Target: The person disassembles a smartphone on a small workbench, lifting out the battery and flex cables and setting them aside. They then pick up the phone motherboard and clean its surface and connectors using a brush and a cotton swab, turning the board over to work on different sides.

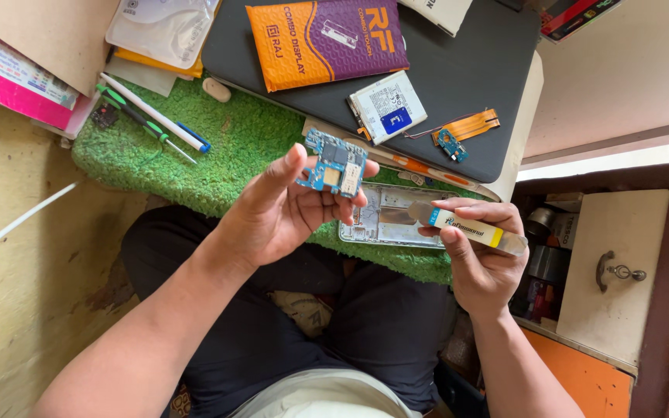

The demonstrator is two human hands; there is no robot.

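- The left hand (272, 213) pinches a small blue circuit board (333, 162) between thumb and fingertips, lifted above the lap; the right hand (482, 259) is closed around a flat metal pry tool (470, 228) with a white, blue and yellow grip.
- At far left, a green-handled screwdriver (142, 122) and a white pen (152, 112) lie on the green turf mat (226, 155).
- Between the hands, an opened phone frame (389, 220) rests on the mat's near edge.
- Further back on the dark pad (466, 70): an orange-and-purple packet (327, 39), a battery (387, 107), and what seems to be an orange flex cable (470, 125).
- Risk: the board is gripped only at its edges, so a slip could drop it, and the tool's blade close by could scrape its components.
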